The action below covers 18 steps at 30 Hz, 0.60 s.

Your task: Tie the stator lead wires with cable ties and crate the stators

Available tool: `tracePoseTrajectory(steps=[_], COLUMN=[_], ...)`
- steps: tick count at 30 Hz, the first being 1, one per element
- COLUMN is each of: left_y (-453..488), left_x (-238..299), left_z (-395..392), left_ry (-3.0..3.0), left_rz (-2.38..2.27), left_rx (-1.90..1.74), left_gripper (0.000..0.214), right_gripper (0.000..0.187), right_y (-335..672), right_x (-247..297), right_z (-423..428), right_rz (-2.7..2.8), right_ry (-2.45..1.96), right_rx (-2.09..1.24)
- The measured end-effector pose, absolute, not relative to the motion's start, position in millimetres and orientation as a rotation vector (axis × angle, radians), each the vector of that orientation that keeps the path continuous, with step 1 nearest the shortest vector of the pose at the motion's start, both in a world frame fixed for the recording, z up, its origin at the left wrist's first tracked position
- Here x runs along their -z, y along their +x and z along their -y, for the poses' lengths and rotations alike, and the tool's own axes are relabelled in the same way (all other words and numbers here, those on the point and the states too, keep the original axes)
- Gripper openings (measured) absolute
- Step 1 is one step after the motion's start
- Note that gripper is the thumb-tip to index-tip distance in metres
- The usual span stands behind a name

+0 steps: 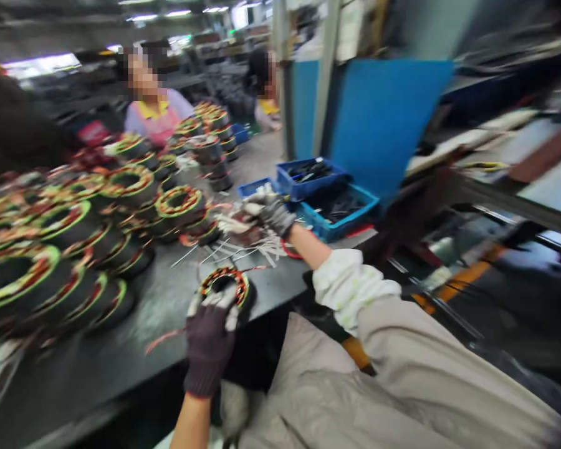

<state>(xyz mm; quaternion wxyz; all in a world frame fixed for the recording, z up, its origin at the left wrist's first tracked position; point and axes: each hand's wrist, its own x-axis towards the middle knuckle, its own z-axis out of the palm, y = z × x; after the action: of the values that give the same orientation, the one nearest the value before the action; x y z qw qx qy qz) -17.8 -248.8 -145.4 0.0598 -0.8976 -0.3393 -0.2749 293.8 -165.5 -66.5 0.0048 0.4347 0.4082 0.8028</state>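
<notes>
A motor stator (245, 288) with a ring of copper windings lies near the front edge of the bench. My left hand (210, 327), in a dark glove with pale fingertips, is closed over the stator's near rim. Farther off, my right hand (275, 213), in a grey glove, reaches to a loose pile of white sleeves (268, 247) beside the blue bins. Its fingers look curled, but blur hides what they hold, if anything. A reddish wire end (164, 340) sticks out left of my left hand.
Stacked stators (86, 249) fill the bench's left side, with more stacks (212, 159) behind. Blue bins (339, 229) of dark parts stand at the right, before a blue panel (383, 118). Two people, one in a pink apron (161, 128), are across the bench (163, 299).
</notes>
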Motion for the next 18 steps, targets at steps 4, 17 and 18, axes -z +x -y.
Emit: tracePoseTrajectory(steps=[4,17,18], left_y=[-11.5,-7.8,-7.0], left_x=[147.5,151.9,151.0], left_z=[250.9,253.2,253.9], left_ry=[-2.683,-2.513,-2.497], left_rz=[1.175,1.097,1.09], left_rx=[0.869,0.904,0.907], left_gripper=[0.029,0.026,0.026], right_gripper=[0.018,0.036,0.032], right_y=[271.6,277.7,278.0], right_x=[89.0,109.5,114.0], right_z=[143.9,213.4,224.1], right_rz=[-2.58,-3.235,-3.33], right_ry=[1.638,2.236,2.198], right_rx=[-1.767,2.185,1.964])
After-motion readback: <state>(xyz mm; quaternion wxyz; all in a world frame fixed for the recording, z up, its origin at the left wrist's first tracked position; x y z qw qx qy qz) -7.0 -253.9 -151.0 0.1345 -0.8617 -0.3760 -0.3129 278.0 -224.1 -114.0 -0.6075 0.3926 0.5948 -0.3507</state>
